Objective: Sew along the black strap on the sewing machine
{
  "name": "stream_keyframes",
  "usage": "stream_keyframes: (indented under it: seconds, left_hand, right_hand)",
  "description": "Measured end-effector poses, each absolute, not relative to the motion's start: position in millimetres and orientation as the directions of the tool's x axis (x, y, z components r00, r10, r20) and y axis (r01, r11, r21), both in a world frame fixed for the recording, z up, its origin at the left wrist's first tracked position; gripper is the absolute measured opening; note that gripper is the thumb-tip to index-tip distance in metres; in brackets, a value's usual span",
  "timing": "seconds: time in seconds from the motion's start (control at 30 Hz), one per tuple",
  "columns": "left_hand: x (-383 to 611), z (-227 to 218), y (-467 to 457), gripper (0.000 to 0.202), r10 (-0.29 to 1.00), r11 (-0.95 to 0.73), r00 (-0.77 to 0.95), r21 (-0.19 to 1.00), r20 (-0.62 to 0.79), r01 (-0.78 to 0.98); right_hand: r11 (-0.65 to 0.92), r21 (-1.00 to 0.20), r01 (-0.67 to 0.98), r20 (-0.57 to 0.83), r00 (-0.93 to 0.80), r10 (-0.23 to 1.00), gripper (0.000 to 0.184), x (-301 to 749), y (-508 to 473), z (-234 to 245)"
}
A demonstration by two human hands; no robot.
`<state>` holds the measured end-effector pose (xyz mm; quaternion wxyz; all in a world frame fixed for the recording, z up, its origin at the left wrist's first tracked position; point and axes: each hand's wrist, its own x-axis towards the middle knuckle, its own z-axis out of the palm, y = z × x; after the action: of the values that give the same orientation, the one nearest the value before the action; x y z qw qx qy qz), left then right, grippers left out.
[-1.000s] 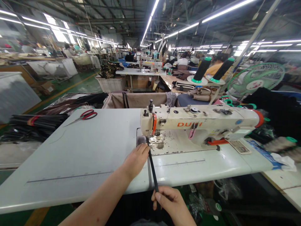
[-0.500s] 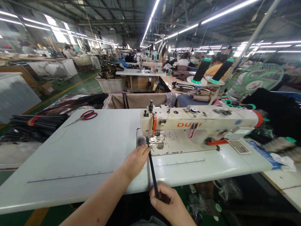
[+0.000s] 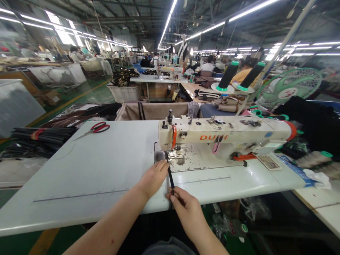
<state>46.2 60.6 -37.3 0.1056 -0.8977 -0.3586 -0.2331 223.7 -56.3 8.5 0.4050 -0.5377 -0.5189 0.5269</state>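
A narrow black strap (image 3: 171,178) runs from under the needle area of the white sewing machine (image 3: 191,136) toward me, down to the table's front edge. My left hand (image 3: 154,179) rests on the table just in front of the presser foot, fingers closed together at the strap's left side. Lower down, at the front edge, my right hand (image 3: 184,202) pinches the strap between thumb and fingers. A short end of it hangs below that pinch. The part of the strap under the presser foot is too small to make out.
Red-handled scissors (image 3: 93,129) lie on the white sewing table (image 3: 111,159) to the left. Bundled black strips (image 3: 42,139) sit beyond its left edge. Thread cones (image 3: 227,76) and a green fan (image 3: 290,86) stand at the back right. A fabric-lined bin (image 3: 156,111) is behind the machine.
My right hand has moved up along the strap, from below the table's front edge to a pinch closer to the machine. My left hand stays by the presser foot.
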Motion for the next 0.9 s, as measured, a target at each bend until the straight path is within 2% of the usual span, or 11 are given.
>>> stream_keyframes:
  seconds: [0.1, 0.23, 0.27, 0.33, 0.43, 0.53, 0.63, 0.73, 0.8, 0.9]
  left_hand:
    - [46, -35, 60, 0.029, 0.604, -0.722, 0.635, -0.006, 0.482, 0.692]
    - [46, -33, 60, 0.028, 0.614, -0.722, 0.634, 0.011, 0.470, 0.692]
    - [46, -33, 60, 0.028, 0.614, -0.722, 0.630, 0.015, 0.474, 0.692]
    - [46, -34, 61, 0.028, 0.612, -0.724, 0.627, 0.021, 0.482, 0.690]
    - [46, -35, 61, 0.026, 0.604, -0.726, 0.638, 0.001, 0.478, 0.687]
    - [46, -36, 61, 0.024, 0.603, -0.722, 0.641, -0.016, 0.476, 0.692]
    - [47, -36, 60, 0.025, 0.612, -0.715, 0.612, 0.019, 0.500, 0.699]
    - [47, -35, 61, 0.025, 0.611, -0.715, 0.598, 0.037, 0.519, 0.698]
    - [47, -35, 61, 0.026, 0.608, -0.716, 0.601, 0.031, 0.518, 0.698]
    - [47, -36, 61, 0.027, 0.608, -0.713, 0.605, 0.019, 0.515, 0.700]
  right_hand:
    - [-0.300, -0.952, -0.066, -0.285, -0.181, 0.941, 0.037, 221, -50, 4]
    - [-0.298, -0.954, -0.043, -0.283, -0.208, 0.936, 0.033, 221, -50, 5]
    - [-0.279, -0.960, 0.011, -0.276, -0.190, 0.942, 0.031, 221, -51, 7]
    - [-0.225, -0.946, 0.235, -0.258, -0.120, 0.959, 0.024, 221, -55, 13]
    - [-0.116, -0.794, 0.597, -0.136, 0.011, 0.991, 0.026, 223, -61, 18]
    - [-0.057, -0.677, 0.734, -0.039, 0.042, 0.998, 0.026, 225, -65, 17]
    - [-0.025, -0.644, 0.765, -0.016, 0.019, 1.000, 0.025, 227, -63, 14]
    - [-0.066, -0.786, 0.614, -0.075, 0.011, 0.997, 0.023, 229, -57, 14]
    - [-0.145, -0.918, 0.369, -0.169, -0.032, 0.985, 0.023, 229, -53, 14]
    - [-0.288, -0.956, 0.055, -0.293, -0.144, 0.945, 0.036, 228, -52, 12]
